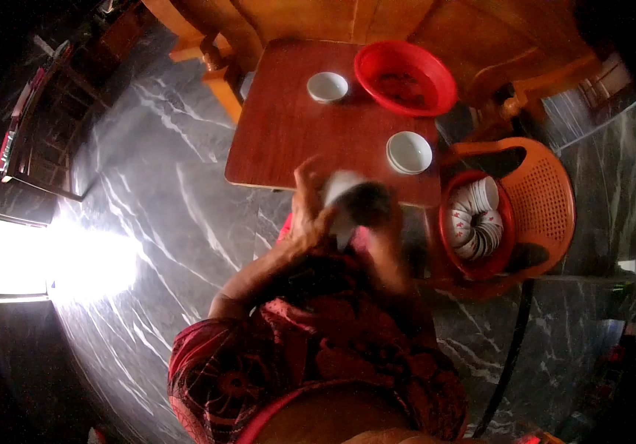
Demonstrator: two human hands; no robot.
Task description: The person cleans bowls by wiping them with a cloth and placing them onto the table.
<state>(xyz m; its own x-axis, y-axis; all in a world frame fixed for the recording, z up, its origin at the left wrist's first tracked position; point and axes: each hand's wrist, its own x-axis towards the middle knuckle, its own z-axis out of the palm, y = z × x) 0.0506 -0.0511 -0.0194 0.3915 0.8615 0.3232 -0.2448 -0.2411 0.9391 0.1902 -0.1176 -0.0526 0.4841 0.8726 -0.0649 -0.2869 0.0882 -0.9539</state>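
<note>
In front of my body, by the near edge of the table, my left hand (pixel 309 207) grips a white bowl (pixel 342 181) from its left side, fingers curled up along it. On the other side is my right hand (pixel 381 237), in shadow and smeared by motion, so its fingers cannot be made out. A dark patch (pixel 370 203) lies against the bowl between the hands; whether it is a cloth or shadow is unclear. Some pale material hangs just below the bowl. On the table stand a single white bowl (pixel 327 87) and a small stack of white bowls (pixel 410 153).
A red plastic basin (pixel 447 81) with dark contents sits at the far right of the reddish-brown table (pixel 273 133). Right of the table, an orange chair (pixel 543 196) bears a red tub (pixel 506 255) of several patterned white bowls (pixel 486 194). A wooden bench (pixel 318 18) stands behind.
</note>
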